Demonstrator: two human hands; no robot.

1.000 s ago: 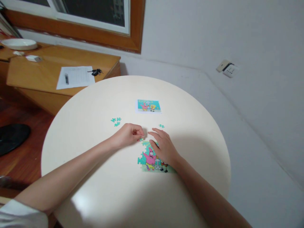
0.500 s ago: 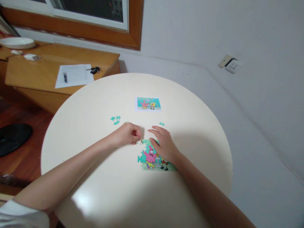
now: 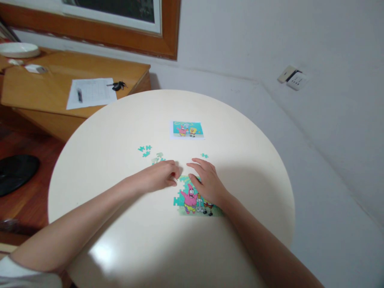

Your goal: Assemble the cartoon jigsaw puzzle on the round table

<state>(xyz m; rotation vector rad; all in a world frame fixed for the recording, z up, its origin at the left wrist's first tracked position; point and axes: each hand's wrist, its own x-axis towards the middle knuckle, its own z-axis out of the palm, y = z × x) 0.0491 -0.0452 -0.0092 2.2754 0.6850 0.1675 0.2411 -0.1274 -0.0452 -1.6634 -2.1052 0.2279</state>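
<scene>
A partly assembled jigsaw puzzle [image 3: 189, 202] lies on the round white table, showing a pink starfish figure and other cartoon characters. Its left side has a ragged, knobbed edge. My left hand [image 3: 163, 175] is closed in a pinch at the puzzle's upper left corner, with a small puzzle piece mostly hidden at its fingertips. Across the puzzle's upper right part rests my right hand [image 3: 207, 182], open with fingers apart, covering some of the picture. Just beyond my left hand are loose pale and teal puzzle pieces [image 3: 159, 155], partly behind it.
More teal pieces [image 3: 145, 153] lie farther left, and a small joined bit [image 3: 204, 155] lies beyond my right hand. A printed reference picture [image 3: 188, 129] is farther back on the table [image 3: 240, 140]. A wooden cabinet [image 3: 90, 64] holds a paper sheet [image 3: 93, 93] and keys [image 3: 119, 85].
My left hand has turned and shifted slightly down beside the puzzle's corner, uncovering loose pieces behind it. My right hand has stayed in place. The view has tilted slightly.
</scene>
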